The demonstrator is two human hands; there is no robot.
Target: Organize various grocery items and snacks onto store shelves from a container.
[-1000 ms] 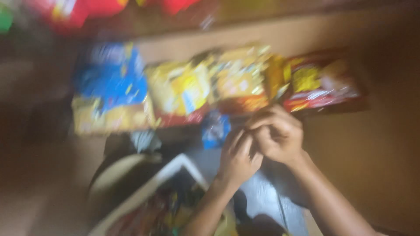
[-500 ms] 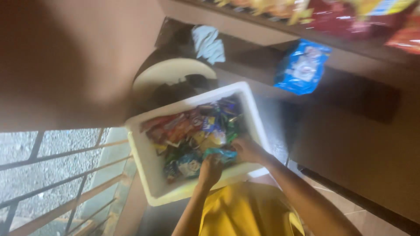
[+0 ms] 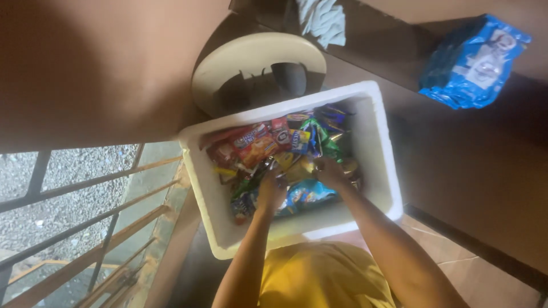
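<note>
A head camera looks down at a white foam box (image 3: pixel 381 149) packed with snack packets.

At nine o'clock in the view, metal railings (image 3: pixel 85 222) run over gravel. Moving right, a pale plastic chair (image 3: pixel 251 57) sits at twelve o'clock from the box, touching its far wall.

Inside the box, an orange packet (image 3: pixel 255 146) lies at ten o'clock, red ones beside it, green and dark wrappers toward one o'clock, and a blue packet (image 3: pixel 308 194) at six o'clock.

The left hand (image 3: pixel 270 191) rests palm down on the packets near the box's middle, fingers curled into the pile; whether it pinches one packet I cannot tell. The right hand (image 3: pixel 330 171) (just beside it, at three o'clock) also reaches in with fingers bent, seemingly closing on a yellow packet (image 3: pixel 301 169) between the two hands, though the grip is partly hidden.

Sorting here likely goes best with a light touch: lift one packet by its edge and avoid crushing those under the palms.

A yellow shirt (image 3: pixel 319 274) shows at six o'clock. At two o'clock, well apart from the box, a blue bag (image 3: pixel 474 63) lies on a dark shelf (image 3: pixel 399 51), with a grey cloth (image 3: pixel 322 20) at twelve o'clock.
</note>
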